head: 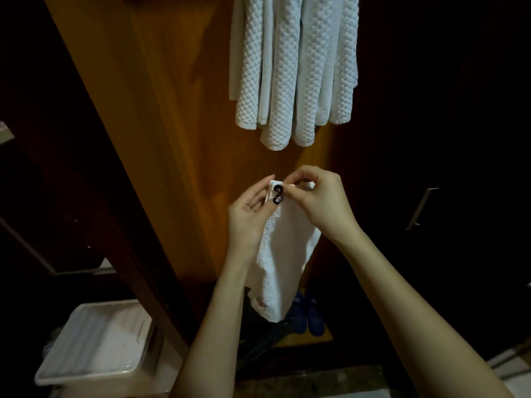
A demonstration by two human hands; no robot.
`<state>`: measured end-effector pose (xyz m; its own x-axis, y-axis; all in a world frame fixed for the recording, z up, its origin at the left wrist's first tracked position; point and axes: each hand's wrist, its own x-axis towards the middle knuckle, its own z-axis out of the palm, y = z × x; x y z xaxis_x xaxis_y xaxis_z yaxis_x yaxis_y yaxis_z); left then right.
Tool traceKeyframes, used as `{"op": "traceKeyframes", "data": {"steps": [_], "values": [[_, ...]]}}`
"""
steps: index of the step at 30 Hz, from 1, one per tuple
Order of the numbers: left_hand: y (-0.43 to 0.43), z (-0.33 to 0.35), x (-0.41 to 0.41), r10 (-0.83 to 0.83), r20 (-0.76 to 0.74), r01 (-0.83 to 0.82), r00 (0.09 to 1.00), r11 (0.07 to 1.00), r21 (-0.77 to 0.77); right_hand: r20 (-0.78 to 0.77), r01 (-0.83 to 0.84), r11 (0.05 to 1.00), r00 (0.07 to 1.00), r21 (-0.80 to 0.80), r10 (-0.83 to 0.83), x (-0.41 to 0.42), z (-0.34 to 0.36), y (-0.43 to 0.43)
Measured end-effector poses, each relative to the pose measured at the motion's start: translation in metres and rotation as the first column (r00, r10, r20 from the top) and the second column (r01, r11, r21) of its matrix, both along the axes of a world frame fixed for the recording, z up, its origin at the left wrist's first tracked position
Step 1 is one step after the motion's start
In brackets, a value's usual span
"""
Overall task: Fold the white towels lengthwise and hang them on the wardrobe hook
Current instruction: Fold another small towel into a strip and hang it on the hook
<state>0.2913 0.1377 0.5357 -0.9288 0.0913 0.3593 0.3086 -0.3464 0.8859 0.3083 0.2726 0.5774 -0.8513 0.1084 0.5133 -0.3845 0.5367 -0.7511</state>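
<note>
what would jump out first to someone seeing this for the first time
Most striking is the bunch of white hanging towels at the top centre, bright against the orange wooden wardrobe panel. Just below, the left hand and right hand pinch the top edge of a small white towel that hangs between the forearms. A pale lidded bin sits at the bottom left.

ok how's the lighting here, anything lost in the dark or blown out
Head view: dim and warm; the orange-brown wooden panel is lit, the dark wardrobe door nearly black; the held plain white towel glares slightly, losing texture; the dark blue slippers below barely show.
</note>
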Motion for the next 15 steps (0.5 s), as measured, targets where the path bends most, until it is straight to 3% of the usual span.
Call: {"op": "traceKeyframes", "data": {"steps": [5, 8, 11, 15], "values": [[0.004, 0.017, -0.010, -0.069, -0.106, 0.061, 0.992, 0.995, -0.077, -0.001, -0.053, 0.990, 0.999, -0.132, 0.054, -0.001, 0.016, 0.013], [0.009, 0.021, -0.012, -0.012, -0.153, 0.003, 0.988, 0.998, -0.057, -0.003, -0.079, 0.981, 0.997, -0.180, 0.079, -0.003, 0.021, 0.014], [0.011, 0.021, -0.014, 0.035, -0.135, -0.038, 0.990, 0.999, -0.025, -0.014, -0.073, 0.994, 0.997, -0.085, 0.072, -0.002, 0.023, 0.017], [0.004, 0.026, -0.019, 0.088, -0.051, -0.086, 0.995, 0.995, 0.043, 0.087, -0.078, 0.988, 0.994, 0.135, 0.067, 0.005, 0.028, 0.041]]}}
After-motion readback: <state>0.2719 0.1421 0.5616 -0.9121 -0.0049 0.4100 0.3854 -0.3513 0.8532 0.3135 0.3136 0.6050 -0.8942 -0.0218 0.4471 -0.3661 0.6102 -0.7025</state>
